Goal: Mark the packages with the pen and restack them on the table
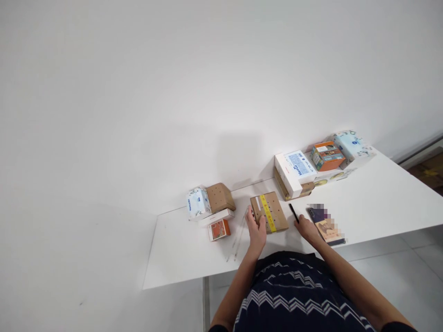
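Observation:
A brown cardboard box (279, 213) with a yellow printed tape strip across its top lies on the white table in front of me. My left hand (257, 230) grips its left side, thumb on the top and fingers along the edge. To the right of the box, my right hand (306, 229) is closed around a slim black tool (293, 212), pen-like in shape; its exact kind is too small to make out. The tool points away from me and stays apart from the box. A dark phone-like item (327, 224), partly blurred out, lies beside my right hand.
Left on the white table (173, 251) stand a blue-white box (198, 204), a brown box (220, 197), a flat white box (218, 216) and a small orange box (218, 230). Rightward are a stacked white box (289, 175), an orange carton (328, 157) and a floral box (353, 146). A wall rises behind.

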The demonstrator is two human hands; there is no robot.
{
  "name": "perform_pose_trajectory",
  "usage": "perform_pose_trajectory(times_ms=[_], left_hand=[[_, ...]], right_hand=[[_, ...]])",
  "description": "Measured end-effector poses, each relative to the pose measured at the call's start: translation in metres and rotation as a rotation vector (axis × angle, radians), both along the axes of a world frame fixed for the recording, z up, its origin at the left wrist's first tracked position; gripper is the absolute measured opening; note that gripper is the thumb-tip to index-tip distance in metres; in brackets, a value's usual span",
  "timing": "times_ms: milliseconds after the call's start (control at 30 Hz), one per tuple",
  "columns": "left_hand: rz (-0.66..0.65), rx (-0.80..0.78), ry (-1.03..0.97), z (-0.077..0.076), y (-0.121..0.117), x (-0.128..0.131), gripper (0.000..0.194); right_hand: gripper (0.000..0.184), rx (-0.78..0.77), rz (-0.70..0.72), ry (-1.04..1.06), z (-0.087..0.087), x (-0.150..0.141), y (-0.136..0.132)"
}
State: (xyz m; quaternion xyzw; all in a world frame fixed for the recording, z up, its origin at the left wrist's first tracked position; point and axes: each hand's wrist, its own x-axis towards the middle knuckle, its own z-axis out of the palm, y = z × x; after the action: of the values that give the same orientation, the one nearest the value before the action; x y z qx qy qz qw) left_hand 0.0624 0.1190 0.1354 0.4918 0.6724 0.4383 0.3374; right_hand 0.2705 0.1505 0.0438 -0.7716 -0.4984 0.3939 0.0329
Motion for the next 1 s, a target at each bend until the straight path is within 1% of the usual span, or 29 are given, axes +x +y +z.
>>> perform_pose_trajectory(times_ms=[100,167,267,333,400,467,500,533,600,633,700,800,900,1000], left_hand=[[-0.002,0.023,0.051,0.003,-0.006,0.004,0.058],[0.009,0.045,0.095,0.007,-0.009,0.003,0.056],[-0.008,0.139,0.195,0.019,-0.010,-0.002,0.045],[-0.069,0.224,0.275,0.029,-0.008,-0.005,0.036],[-0.160,0.299,0.344,0.039,-0.005,-0.005,0.029],[-0.260,0.348,0.384,0.045,-0.001,0.000,0.025],[-0.307,0.363,0.396,0.047,0.001,0.004,0.024],[-0.352,0.374,0.408,0.048,0.003,0.007,0.024],[-0.418,0.387,0.437,0.046,0.006,0.013,0.025],[-0.439,0.396,0.454,0.044,0.008,0.015,0.027],[-0.457,0.402,0.487,0.039,0.010,0.017,0.029],[-0.453,0.397,0.542,0.032,0.013,0.016,0.033],[-0.454,0.409,0.586,0.028,0.014,0.015,0.037],[-0.466,0.413,0.599,0.026,0.014,0.016,0.038]], right_hand=[[0.014,-0.001,0.056,-0.030,0.008,-0.004,0.000],[0.011,0.035,0.083,-0.027,0.018,-0.005,-0.003],[0.012,0.120,0.096,-0.007,0.042,-0.002,-0.014],[0.014,0.212,0.036,0.035,0.062,0.001,-0.024],[0.015,0.372,-0.140,0.209,0.085,0.000,-0.031],[0.017,0.560,-0.348,0.499,0.110,-0.005,-0.033],[0.018,0.636,-0.411,0.638,0.121,-0.010,-0.031],[0.018,0.691,-0.425,0.742,0.132,-0.016,-0.027],[0.019,0.763,-0.384,0.861,0.147,-0.030,-0.016],[0.020,0.779,-0.350,0.887,0.151,-0.038,-0.010],[0.023,0.798,-0.282,0.869,0.152,-0.054,0.003],[0.021,0.832,-0.163,0.697,0.142,-0.071,0.016],[0.015,0.840,-0.067,0.516,0.132,-0.078,0.023],[0.015,0.841,-0.036,0.446,0.129,-0.078,0.025]])
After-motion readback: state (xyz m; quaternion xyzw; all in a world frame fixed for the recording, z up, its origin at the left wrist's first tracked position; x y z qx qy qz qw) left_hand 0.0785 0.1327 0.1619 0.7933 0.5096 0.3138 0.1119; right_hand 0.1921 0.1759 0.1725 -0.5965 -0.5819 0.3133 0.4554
